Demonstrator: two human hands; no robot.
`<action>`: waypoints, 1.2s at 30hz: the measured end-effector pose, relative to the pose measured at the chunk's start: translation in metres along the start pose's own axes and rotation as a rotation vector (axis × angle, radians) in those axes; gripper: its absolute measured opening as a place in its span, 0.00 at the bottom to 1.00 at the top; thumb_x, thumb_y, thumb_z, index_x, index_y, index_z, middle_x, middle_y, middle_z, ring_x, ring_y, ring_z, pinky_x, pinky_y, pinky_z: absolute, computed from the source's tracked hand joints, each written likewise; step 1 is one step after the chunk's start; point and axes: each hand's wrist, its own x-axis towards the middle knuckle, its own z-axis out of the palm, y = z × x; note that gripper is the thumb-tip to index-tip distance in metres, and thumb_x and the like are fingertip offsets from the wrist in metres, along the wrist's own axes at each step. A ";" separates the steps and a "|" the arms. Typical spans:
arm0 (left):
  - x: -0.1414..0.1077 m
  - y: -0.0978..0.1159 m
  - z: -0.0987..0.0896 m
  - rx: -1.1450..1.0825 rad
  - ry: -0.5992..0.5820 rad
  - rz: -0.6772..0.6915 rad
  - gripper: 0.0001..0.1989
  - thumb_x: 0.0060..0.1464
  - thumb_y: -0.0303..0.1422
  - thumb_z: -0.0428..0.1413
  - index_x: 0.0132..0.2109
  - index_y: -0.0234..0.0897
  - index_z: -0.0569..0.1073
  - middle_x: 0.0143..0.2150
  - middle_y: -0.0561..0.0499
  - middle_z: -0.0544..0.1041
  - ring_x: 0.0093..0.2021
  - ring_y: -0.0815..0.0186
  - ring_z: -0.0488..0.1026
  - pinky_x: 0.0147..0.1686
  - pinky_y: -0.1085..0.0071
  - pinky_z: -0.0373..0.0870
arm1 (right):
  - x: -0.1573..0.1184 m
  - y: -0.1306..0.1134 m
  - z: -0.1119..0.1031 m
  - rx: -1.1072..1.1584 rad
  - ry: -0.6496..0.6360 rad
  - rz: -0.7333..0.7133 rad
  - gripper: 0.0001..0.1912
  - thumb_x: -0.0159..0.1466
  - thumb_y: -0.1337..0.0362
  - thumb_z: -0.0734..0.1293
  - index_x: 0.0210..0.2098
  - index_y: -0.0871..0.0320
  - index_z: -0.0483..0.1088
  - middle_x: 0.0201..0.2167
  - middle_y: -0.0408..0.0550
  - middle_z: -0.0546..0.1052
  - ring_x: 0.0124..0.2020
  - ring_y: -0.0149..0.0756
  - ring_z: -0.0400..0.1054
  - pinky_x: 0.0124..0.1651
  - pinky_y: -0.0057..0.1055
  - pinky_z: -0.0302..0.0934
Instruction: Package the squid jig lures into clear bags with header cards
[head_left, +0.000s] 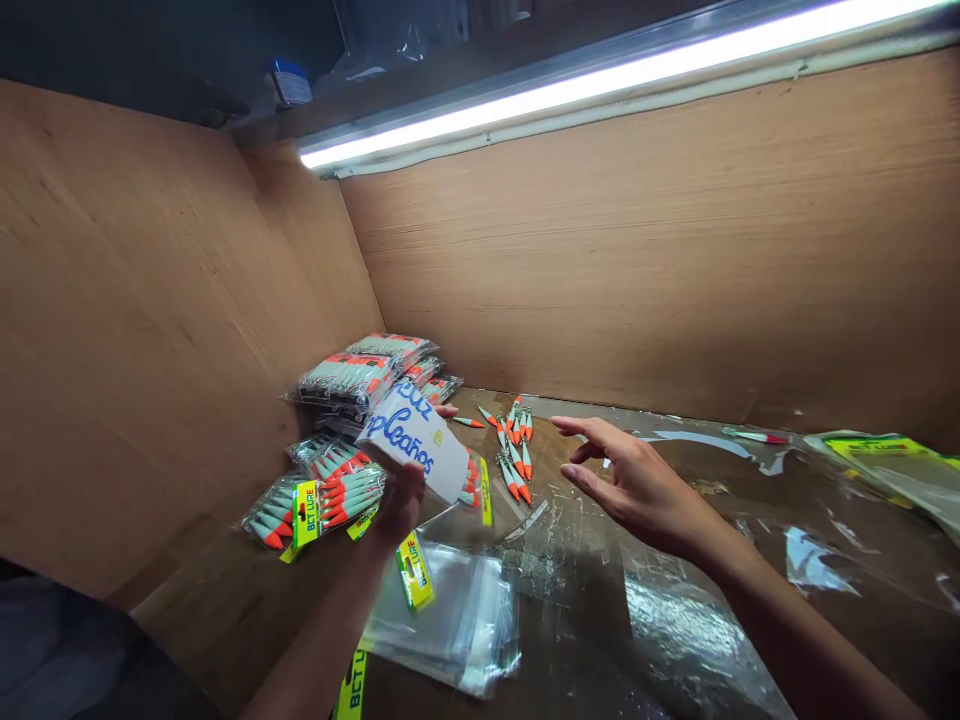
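Note:
My left hand [406, 497] is closed around a white card [420, 440] with blue handwriting-style lettering, holding it tilted above the table. Behind the card's lower right edge shows a clear bag with a yellow label [486, 492] and orange-tipped lures; whether my hand grips this too I cannot tell. My right hand [626, 480] hovers with thumb and fingers apart, nothing between them. Just left of it lies a loose heap of pale green lures with orange tips [514, 452].
Packed bags of lures [345, 375] are stacked in the left corner, with labelled bags [305, 513] in front. Flat clear bags [450, 610] lie near me, and yellow-topped packaging [885, 460] at right. Wooden walls [637, 270] enclose the table beneath a lamp tube [600, 78].

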 end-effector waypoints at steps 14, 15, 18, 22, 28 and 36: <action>-0.010 -0.009 0.043 -0.750 -0.413 -0.348 0.44 0.49 0.65 0.51 0.58 0.31 0.69 0.59 0.33 0.72 0.64 0.40 0.63 0.62 0.43 0.55 | 0.022 -0.016 0.031 0.211 0.066 -0.051 0.27 0.68 0.56 0.65 0.65 0.48 0.60 0.60 0.52 0.69 0.60 0.44 0.64 0.62 0.47 0.60; -0.013 -0.015 0.046 -0.815 -0.467 -0.415 0.44 0.49 0.64 0.52 0.59 0.31 0.69 0.59 0.33 0.72 0.63 0.39 0.63 0.62 0.43 0.55 | 0.030 -0.018 0.036 0.249 0.057 -0.055 0.29 0.67 0.56 0.66 0.65 0.49 0.58 0.61 0.53 0.69 0.61 0.44 0.63 0.62 0.47 0.59; -0.023 -0.032 0.050 -0.924 -0.627 -0.549 0.44 0.47 0.63 0.56 0.57 0.30 0.71 0.58 0.32 0.73 0.64 0.37 0.62 0.62 0.43 0.53 | 0.057 -0.014 0.052 0.417 -0.118 -0.022 0.32 0.63 0.56 0.70 0.64 0.52 0.61 0.57 0.55 0.72 0.55 0.44 0.68 0.55 0.43 0.65; -0.030 -0.042 0.050 -0.978 -0.678 -0.608 0.51 0.41 0.68 0.55 0.59 0.30 0.70 0.60 0.30 0.71 0.64 0.36 0.61 0.61 0.41 0.53 | 0.079 0.000 0.065 0.641 -0.404 0.134 0.26 0.58 0.57 0.73 0.55 0.57 0.71 0.38 0.50 0.79 0.33 0.36 0.73 0.30 0.28 0.68; -0.030 -0.047 0.050 -0.983 -0.617 -0.657 0.58 0.41 0.72 0.46 0.64 0.26 0.64 0.64 0.26 0.65 0.65 0.34 0.59 0.61 0.40 0.51 | 0.084 0.001 0.063 0.693 -0.226 0.107 0.23 0.57 0.57 0.74 0.50 0.58 0.75 0.38 0.49 0.79 0.31 0.33 0.72 0.30 0.27 0.66; -0.026 -0.042 0.055 -1.053 -0.595 -0.696 0.55 0.44 0.70 0.48 0.67 0.35 0.58 0.67 0.28 0.60 0.63 0.36 0.62 0.58 0.42 0.55 | 0.080 0.053 -0.018 0.400 0.281 0.138 0.25 0.58 0.54 0.72 0.52 0.58 0.74 0.46 0.54 0.79 0.44 0.44 0.73 0.47 0.42 0.67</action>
